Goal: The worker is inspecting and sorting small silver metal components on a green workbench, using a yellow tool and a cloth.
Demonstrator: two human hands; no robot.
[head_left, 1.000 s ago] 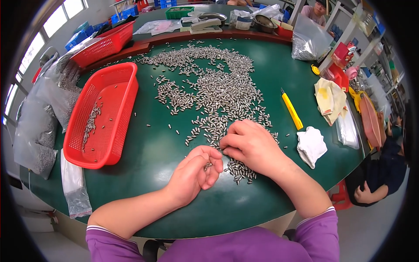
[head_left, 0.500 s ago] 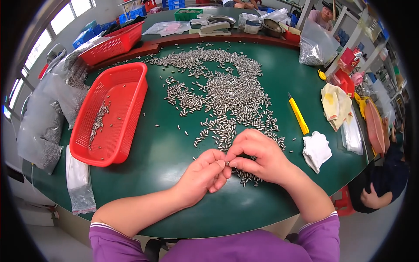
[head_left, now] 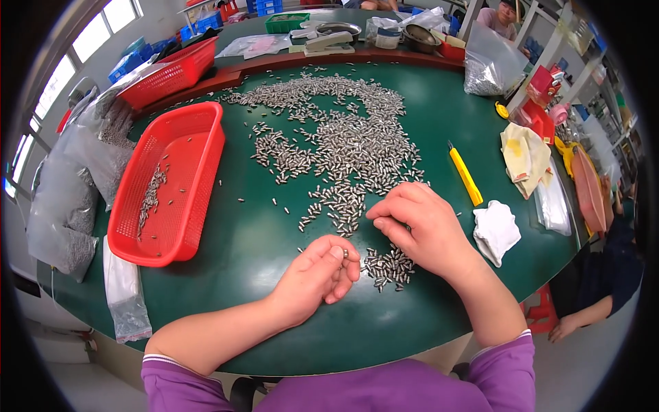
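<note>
Left hand pinches a metal pin between thumb and forefinger; right hand, grip unclear, hovers near the small pile. A loosened pinch could lose the pin among lookalikes.

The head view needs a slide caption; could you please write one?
Left hand holding a small metal piece, right hand over a green table strewn with similar pieces.

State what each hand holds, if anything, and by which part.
The left hand holds a small metal piece at its fingertips; which end is gripped cannot be told. The right hand shows nothing held.
</note>
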